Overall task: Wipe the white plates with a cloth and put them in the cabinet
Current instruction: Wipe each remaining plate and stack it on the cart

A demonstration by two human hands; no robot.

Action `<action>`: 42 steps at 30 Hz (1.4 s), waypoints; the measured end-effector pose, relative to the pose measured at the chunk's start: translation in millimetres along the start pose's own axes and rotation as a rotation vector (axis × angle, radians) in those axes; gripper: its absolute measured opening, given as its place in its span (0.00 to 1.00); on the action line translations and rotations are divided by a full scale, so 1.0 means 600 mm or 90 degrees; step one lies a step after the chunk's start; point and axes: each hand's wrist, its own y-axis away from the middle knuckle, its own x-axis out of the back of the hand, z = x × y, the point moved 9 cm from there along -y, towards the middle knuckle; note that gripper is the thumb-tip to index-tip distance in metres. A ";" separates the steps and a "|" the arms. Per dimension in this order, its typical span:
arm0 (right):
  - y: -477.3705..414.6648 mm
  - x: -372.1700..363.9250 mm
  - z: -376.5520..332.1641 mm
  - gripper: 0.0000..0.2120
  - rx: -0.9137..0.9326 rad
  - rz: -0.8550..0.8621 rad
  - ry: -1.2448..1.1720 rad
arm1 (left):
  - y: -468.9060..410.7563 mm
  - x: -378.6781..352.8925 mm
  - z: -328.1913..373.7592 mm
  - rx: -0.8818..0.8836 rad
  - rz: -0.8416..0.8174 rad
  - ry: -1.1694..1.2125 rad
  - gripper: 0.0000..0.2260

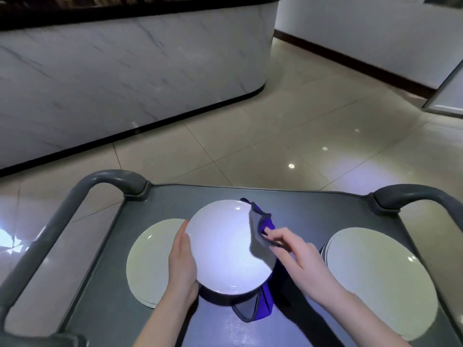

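While her left hand (181, 261) grips the lifted plate (225, 246) by its rim and right hand (298, 256) pinches the cloth (260, 229), a hard wipe might slip it onto the cart (313, 211).

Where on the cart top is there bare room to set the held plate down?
Bare cart top runs along the far edge, beyond the held plate, and at the near edge between the forearms. The middle is crowded: left plate, right stack, cloth and both hands.
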 end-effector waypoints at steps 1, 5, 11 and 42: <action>0.013 -0.011 -0.017 0.15 0.051 -0.042 0.050 | 0.006 -0.009 0.005 -0.011 -0.002 0.006 0.15; 0.055 -0.079 -0.037 0.21 0.177 -0.232 0.247 | 0.032 -0.055 0.018 -0.026 -0.040 0.009 0.15; 0.059 -0.097 -0.042 0.23 0.196 -0.263 0.314 | 0.061 -0.083 0.045 -0.066 -0.096 -0.004 0.17; -0.043 -0.133 -0.076 0.27 0.187 -0.141 0.463 | 0.089 -0.103 0.085 -0.132 -0.129 0.000 0.16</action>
